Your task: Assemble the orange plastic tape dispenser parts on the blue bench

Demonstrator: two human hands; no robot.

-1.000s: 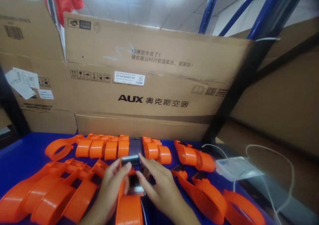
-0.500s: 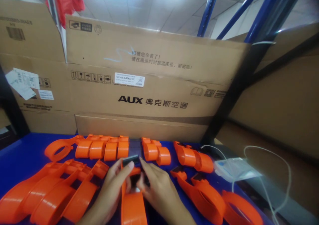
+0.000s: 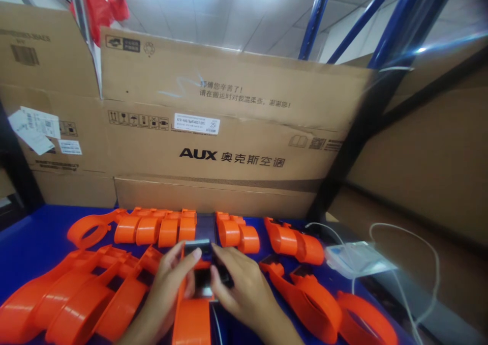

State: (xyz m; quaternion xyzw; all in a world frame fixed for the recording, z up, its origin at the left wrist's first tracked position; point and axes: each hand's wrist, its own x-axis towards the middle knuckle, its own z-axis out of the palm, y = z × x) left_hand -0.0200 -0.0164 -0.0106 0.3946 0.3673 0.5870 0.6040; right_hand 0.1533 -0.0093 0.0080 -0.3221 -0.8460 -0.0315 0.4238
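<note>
In front of me, low in the middle, is an orange plastic part [image 3: 192, 322] with a wide curved band. A black block [image 3: 197, 247] with a shiny top edge sits at its far end. My left hand [image 3: 173, 279] grips the part from the left, with the thumb on the block's near side. My right hand [image 3: 240, 279] is closed from the right around a dark piece [image 3: 223, 276] at the opening. Between the hands a silvery strip [image 3: 206, 290] shows; its exact shape is unclear. The fingers hide much of where these pieces meet.
Similar orange parts lie in groups: front left [image 3: 82, 304], back left [image 3: 148, 228], back middle [image 3: 238, 235] and right [image 3: 314, 304]. A clear plastic bag [image 3: 358, 258] and a white cable [image 3: 436, 263] lie at right. A cardboard box [image 3: 229, 177] stands behind the blue surface [image 3: 23, 243].
The orange part has shifted slightly left and tilted, and the black block sits more level. A gap with the dark piece and silvery strip shows more plainly between the hands.
</note>
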